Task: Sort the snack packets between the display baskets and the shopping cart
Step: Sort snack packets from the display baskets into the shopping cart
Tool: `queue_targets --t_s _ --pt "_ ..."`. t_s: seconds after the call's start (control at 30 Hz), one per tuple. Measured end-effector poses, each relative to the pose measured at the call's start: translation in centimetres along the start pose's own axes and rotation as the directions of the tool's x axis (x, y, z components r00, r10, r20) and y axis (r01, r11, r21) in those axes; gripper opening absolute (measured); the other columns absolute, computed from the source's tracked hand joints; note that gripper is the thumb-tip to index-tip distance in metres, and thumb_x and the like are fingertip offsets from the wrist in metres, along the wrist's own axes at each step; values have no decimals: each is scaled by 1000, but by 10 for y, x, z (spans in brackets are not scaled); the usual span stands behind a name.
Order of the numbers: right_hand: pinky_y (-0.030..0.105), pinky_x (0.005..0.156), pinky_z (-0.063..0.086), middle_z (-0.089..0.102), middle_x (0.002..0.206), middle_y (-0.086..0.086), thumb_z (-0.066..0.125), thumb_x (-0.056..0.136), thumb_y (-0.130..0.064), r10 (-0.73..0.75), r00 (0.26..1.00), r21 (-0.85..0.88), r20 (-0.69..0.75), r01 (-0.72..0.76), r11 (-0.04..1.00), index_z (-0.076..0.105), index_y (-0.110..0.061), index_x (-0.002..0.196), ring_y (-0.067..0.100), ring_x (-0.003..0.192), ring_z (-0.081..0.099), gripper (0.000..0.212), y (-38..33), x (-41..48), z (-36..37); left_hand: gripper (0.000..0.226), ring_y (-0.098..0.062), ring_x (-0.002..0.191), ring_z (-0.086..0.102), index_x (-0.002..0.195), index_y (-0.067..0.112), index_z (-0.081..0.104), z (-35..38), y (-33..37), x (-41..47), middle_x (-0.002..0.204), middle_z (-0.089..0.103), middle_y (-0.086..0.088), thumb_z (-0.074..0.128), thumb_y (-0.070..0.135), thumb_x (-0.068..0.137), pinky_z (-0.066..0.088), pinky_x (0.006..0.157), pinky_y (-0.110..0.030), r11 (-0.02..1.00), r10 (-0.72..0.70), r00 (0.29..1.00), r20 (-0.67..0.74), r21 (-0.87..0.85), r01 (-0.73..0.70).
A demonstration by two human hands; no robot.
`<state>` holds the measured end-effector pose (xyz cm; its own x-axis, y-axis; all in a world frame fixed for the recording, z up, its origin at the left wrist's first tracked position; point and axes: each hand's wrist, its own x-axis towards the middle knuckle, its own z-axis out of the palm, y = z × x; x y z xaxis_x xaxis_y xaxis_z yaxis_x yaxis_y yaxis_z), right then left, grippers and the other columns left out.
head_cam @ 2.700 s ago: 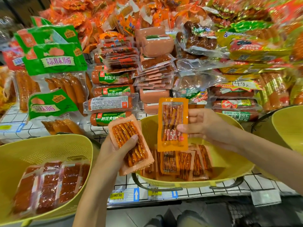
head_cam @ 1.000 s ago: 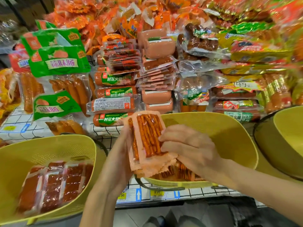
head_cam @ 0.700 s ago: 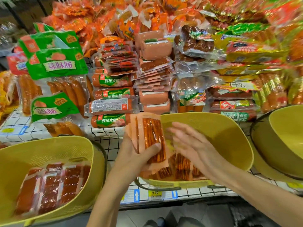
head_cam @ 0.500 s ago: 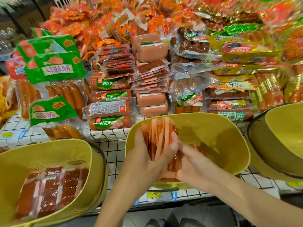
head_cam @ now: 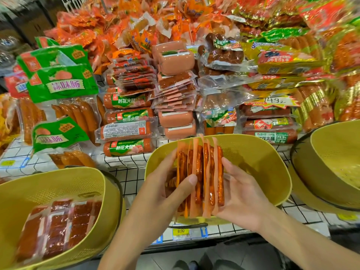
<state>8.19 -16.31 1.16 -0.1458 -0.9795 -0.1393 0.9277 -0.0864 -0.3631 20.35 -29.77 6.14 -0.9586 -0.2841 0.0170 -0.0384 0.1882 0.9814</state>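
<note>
Over the yellow middle basket (head_cam: 253, 162), lower centre of frame: squares an edge-up bundle of orange sausage-stick packets (head_cam: 200, 176), left hand (head_cam: 155, 191) and right hand (head_cam: 239, 191) either side, fingers (head_cam: 169, 158) clamped on it. Next, likely: lift toward the unseen cart.

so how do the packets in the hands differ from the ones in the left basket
The held packets stand on edge, gripped between the left hand and right hand over the middle basket; the left-basket packets lie flat. The held packets show orange sticks; the left-basket packets show dark red slabs. Both are clear sealed packs.
</note>
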Motion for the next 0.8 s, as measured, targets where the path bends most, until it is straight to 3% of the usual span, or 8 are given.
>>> queue_targets --t_s 0.1,0.2,0.4,0.53,0.63,0.7,0.8 --pt "51 98 45 62 125 17 71 83 -28 -9 1000 34 27 8 999 63 -5 123 34 120 56 47 -1 -3 -2 48 -11 113 62 138 30 46 1 0 1 120 67 7 53 26 91 54 92 -37 999 -32 999 13 -18 32" --pt "51 102 42 63 123 16 74 80 -27 -16 1000 23 18 15 1000 65 -6 121 32 119 57 47 -1 -6 -2 38 -10 106 65 128 33 52 5 -3 3 112 69 8 51 17 94 54 91 -36 998 -55 998 -44 4 55" --pt "55 103 40 61 127 14 85 65 -29 -37 993 -143 -115 21 990 66 -13 120 29 120 56 60 -3 -12 -1 56 -4 95 66 120 34 46 19 -5 8 100 67 11 68 -1 82 51 80 -14 995 -85 994 -68 53 88" --pt "54 92 48 55 133 18 83 70 -22 -81 988 -100 -131 68 993 59 -12 128 31 119 57 63 -6 -19 0 51 -14 97 68 116 27 51 23 -8 12 101 69 3 66 -5 80 57 83 -31 994 -111 972 -208 -47 103" --pt "52 90 49 56 132 18 78 76 -16 -171 975 -127 -141 154 980 57 -12 130 32 118 57 58 -8 -31 -1 43 -21 91 69 104 34 56 20 -9 13 93 70 0 64 0 78 58 77 -46 979 -169 934 -315 -160 124" --pt "53 92 48 56 133 18 72 82 -14 -211 967 -152 -141 190 970 55 -12 131 33 121 55 51 -8 -41 0 43 -21 91 70 105 35 57 20 -10 14 93 72 3 74 15 70 59 73 -43 968 -193 940 -280 -210 137" --pt "54 97 45 54 135 16 63 89 -16 -272 951 -252 -149 229 940 52 -14 134 33 124 53 46 0 -55 1 59 -25 91 72 110 22 59 31 -12 18 97 74 -1 79 35 55 59 71 -44 949 -240 954 -177 -248 193"
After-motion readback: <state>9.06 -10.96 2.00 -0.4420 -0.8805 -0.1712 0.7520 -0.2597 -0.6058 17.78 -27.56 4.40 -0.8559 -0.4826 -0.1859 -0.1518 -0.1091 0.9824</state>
